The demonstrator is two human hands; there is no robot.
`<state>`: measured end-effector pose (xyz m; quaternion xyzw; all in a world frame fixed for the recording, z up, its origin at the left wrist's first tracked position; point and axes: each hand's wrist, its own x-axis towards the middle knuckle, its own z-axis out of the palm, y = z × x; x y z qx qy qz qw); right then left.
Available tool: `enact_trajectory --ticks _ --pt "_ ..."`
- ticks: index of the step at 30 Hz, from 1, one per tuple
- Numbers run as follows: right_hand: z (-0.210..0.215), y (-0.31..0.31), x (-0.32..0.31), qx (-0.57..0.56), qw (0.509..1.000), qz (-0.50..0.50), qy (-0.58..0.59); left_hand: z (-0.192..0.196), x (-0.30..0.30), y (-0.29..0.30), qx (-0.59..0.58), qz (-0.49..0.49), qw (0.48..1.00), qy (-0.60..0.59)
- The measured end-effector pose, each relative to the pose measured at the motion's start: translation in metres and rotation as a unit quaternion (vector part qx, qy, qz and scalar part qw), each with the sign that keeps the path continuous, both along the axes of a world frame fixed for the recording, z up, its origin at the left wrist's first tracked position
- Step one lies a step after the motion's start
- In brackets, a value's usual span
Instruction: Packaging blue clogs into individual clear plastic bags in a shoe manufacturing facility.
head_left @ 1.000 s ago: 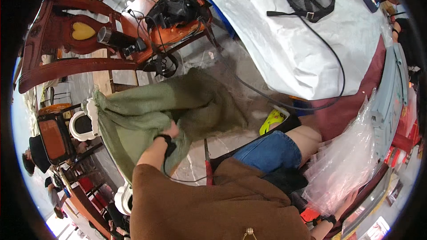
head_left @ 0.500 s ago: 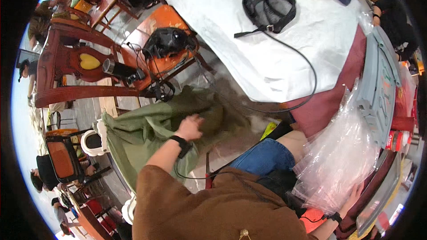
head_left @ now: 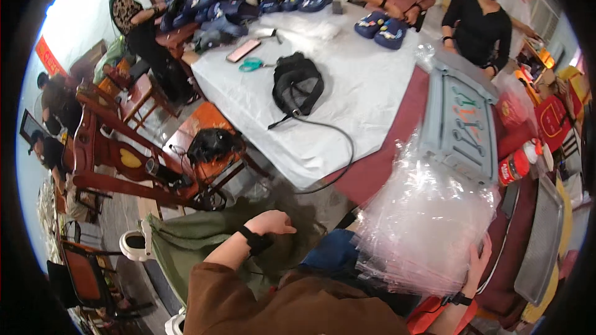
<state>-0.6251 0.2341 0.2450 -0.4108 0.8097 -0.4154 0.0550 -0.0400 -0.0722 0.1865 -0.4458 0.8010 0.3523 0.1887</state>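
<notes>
A thick stack of clear plastic bags (head_left: 428, 223) lies across my lap on the right, up against the maroon table edge. My right hand (head_left: 477, 267) grips its right edge, the thumb and fingertips partly hidden by the glossy film. Over a green cloth sack (head_left: 186, 236) on my left hovers my left hand (head_left: 271, 222), loosely bent and holding nothing that shows. The sack hangs by a white-trimmed frame (head_left: 135, 243). Each wrist wears a black band.
A white-covered table ahead bears a black strapped mesh cap (head_left: 298, 85), teal scissors (head_left: 251, 64), a pink phone (head_left: 243, 50) and navy clogs (head_left: 380, 30). A grey crate (head_left: 459, 124) and red-lidded jar (head_left: 514, 167) stand right. A wooden chair (head_left: 118, 149) stands left. Several people work beyond.
My view has tilted up, bringing the table's far side and co-workers into sight. My left hand has changed from spread fingers to a looser bend. The right hand stays on the bags.
</notes>
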Motion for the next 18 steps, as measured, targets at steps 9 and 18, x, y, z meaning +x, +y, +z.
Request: enact_trajectory --ticks 9,18 --pt "-0.005 -0.007 0.009 -0.025 0.995 -0.05 0.077 0.144 -0.166 -0.001 0.038 0.022 0.852 0.522" --pt "-0.005 -0.018 0.019 -0.049 0.989 -0.075 0.116 0.093 -0.253 -0.017 -0.193 0.045 0.91 0.363"
